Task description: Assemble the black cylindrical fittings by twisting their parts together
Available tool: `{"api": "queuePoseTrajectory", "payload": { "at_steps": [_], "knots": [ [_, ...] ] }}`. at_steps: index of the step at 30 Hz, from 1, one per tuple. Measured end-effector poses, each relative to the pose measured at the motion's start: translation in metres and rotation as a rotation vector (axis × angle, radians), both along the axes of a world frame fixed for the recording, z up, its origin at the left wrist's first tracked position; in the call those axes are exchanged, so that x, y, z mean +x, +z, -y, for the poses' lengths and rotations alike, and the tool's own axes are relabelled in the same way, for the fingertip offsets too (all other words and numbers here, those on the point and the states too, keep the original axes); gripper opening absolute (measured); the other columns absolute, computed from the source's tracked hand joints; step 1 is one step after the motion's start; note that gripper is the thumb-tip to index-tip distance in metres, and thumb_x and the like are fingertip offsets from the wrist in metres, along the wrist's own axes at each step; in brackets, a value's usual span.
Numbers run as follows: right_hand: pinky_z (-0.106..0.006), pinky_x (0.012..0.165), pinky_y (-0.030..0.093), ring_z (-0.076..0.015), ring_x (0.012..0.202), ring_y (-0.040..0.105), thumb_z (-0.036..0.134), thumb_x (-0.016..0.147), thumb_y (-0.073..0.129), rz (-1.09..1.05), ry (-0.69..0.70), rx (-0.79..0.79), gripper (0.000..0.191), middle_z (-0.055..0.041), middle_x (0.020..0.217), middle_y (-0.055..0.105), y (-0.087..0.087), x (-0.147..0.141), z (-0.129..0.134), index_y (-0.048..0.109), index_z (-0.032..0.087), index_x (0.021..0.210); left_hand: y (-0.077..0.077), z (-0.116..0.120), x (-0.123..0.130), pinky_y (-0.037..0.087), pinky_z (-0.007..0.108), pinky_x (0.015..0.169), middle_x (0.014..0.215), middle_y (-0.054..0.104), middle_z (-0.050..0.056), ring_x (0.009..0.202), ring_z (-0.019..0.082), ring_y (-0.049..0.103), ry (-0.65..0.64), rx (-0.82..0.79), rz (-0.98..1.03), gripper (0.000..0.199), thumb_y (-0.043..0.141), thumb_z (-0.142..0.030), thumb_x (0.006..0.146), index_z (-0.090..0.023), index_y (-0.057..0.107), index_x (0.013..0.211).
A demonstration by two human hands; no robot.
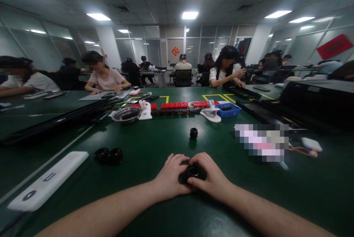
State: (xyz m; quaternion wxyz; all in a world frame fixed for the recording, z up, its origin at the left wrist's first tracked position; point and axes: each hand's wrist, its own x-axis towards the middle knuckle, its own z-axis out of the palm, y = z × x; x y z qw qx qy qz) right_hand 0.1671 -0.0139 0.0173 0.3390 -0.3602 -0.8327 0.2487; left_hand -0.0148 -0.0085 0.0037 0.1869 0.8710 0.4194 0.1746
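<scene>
Head view: black ring point(193, 172), one, at six o'clock on the green bench point(155, 137); left hand point(174, 175) and right hand point(212, 175) brought together, clamped on its sides. Progress: one piece in hand; single black piece point(193, 133) at twelve from it, pair of black pieces point(115, 156) at ten, out of hand; finished or not, cannot tell. Orientation: opening upward, tipped toward the wearer; long axis indeterminable, fingers covering the sides.

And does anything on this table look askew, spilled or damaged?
Nothing stands out: no visible spill or break. Left hand and right hand curl around one black part; another stands ahead, two more sit left. The pixelated patch at right can't be judged.
</scene>
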Motion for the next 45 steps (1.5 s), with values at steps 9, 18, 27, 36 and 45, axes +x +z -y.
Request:
{"api": "queuePoseTrajectory", "payload": {
  "at_steps": [9,18,27,36,45],
  "knots": [
    [-0.039,0.085,0.039,-0.0242,0.100,0.046,0.024,0.065,0.062,-0.045,-0.006,0.008,0.050,-0.0095,0.108,0.048,-0.0033,0.0019,0.0000,0.041,0.018,0.110,0.0037,0.0007,-0.0007,0.014,0.052,0.101,0.122,0.045,0.006,0.116,0.028,0.035,-0.001,-0.023,-0.008,0.047,0.062,-0.045,0.065,-0.025,0.055,0.107],
    [-0.037,0.089,0.036,-0.0213,0.103,0.046,0.011,0.067,0.052,-0.037,0.161,0.063,0.046,-0.0073,0.110,0.051,0.0022,0.0010,0.0024,0.043,0.021,0.112,0.0030,0.0000,-0.0002,0.012,0.052,0.101,0.118,0.048,0.004,0.114,0.027,0.037,0.048,-0.035,0.004,0.042,0.064,-0.045,0.064,-0.025,0.059,0.101],
    [-0.037,0.075,0.042,-0.0219,0.085,0.050,0.022,0.064,0.062,0.019,-0.058,0.026,0.028,-0.0061,0.089,0.053,-0.0001,0.0007,0.0004,0.049,0.018,0.089,0.0017,-0.0009,-0.0005,0.013,0.054,0.100,0.121,0.048,0.003,0.116,0.027,0.035,0.031,-0.040,-0.018,0.044,0.064,-0.043,0.064,-0.028,0.057,0.105],
    [-0.039,0.084,0.039,-0.0245,0.099,0.047,0.027,0.064,0.064,0.006,0.016,0.001,0.055,-0.0103,0.109,0.048,-0.0033,0.0048,0.0005,0.039,0.018,0.112,0.0045,-0.0024,-0.0007,0.010,0.055,0.100,0.124,0.046,0.003,0.117,0.028,0.034,0.014,-0.077,-0.015,0.044,0.062,-0.047,0.065,-0.029,0.057,0.105],
    [-0.039,0.091,0.034,-0.0223,0.106,0.044,0.011,0.068,0.052,-0.008,0.205,-0.005,0.050,-0.0083,0.114,0.048,0.0035,0.0056,-0.0005,0.041,0.020,0.115,0.0042,-0.0019,0.0005,0.011,0.053,0.101,0.121,0.048,0.004,0.117,0.028,0.034,0.028,-0.072,-0.007,0.040,0.063,-0.046,0.065,-0.025,0.061,0.099]
  ]
}}
